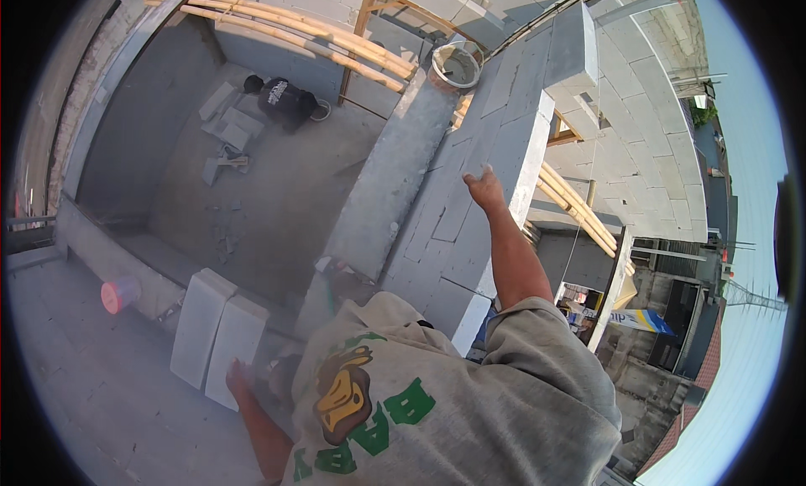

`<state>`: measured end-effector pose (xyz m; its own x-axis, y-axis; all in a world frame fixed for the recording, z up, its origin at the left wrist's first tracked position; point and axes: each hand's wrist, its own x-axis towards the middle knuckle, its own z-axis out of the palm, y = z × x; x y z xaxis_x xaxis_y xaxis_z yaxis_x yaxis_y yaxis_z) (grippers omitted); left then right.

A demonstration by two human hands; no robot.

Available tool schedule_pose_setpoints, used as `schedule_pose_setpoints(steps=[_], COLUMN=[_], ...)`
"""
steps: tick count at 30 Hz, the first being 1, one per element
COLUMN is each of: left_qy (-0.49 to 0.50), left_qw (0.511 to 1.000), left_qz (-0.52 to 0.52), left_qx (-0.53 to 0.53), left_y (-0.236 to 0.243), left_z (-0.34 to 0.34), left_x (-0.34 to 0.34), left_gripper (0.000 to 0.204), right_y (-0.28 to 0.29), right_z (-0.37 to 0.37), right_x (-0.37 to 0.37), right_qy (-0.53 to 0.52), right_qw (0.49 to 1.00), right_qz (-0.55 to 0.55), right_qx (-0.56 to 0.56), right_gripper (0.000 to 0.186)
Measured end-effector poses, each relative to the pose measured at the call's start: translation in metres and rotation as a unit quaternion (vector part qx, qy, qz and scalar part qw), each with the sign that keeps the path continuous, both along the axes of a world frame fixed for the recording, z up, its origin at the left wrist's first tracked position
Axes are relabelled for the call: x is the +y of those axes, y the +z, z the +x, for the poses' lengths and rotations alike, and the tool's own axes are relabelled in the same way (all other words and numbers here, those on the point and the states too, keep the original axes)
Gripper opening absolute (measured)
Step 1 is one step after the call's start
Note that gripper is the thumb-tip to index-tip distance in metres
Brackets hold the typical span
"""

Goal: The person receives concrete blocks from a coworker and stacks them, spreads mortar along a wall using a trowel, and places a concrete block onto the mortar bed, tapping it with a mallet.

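Observation:
My right hand (482,184) is raised at or just over a long wall of grey lightweight blocks (453,226), its fingers partly bent and apart, with nothing visible in them. My left hand (238,375), low at the left, is at the face of one of two upright pale blocks (201,326); haze blurs its fingers, so I cannot tell whether they grip it. My grey shirt, printed in green and yellow, fills the lower middle. Beside the wall runs a rough concrete beam (378,175), with a round white bucket (455,66) at its far end.
A co-worker (285,104) in black crouches on the lower floor (193,234) by scattered blocks (231,129). Bamboo poles (302,37) span the opening above. A pink container (119,296) sits on the left ledge. More poles (575,205) and a drop lie right of the wall.

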<state>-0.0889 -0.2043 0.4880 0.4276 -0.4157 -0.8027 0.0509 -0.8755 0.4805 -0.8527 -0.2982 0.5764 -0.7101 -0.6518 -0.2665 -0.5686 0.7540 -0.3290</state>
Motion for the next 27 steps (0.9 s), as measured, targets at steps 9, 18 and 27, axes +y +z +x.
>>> schedule_pose_setpoints(steps=[9, 18, 27], left_qy=[0.097, -0.101, -0.131], left_qw=[0.992, 0.995, 0.991], left_qz=[0.084, 0.002, 0.024], left_qx=[-0.013, 0.014, 0.016], left_y=[-0.008, 0.056, 0.045], left_z=[0.038, -0.066, -0.068], left_x=[0.093, -0.069, -0.069], left_gripper=[0.057, 0.075, 0.075], right_y=[0.05, 0.008, 0.017], right_z=[-0.117, -0.075, -0.05], right_x=[0.051, 0.112, 0.153], right_qy=[-0.081, -0.114, -0.078], right_qw=[0.983, 0.981, 0.975], right_qz=[-0.05, 0.085, 0.2], right_qx=[0.156, -0.13, -0.057], right_gripper=[0.053, 0.04, 0.035])
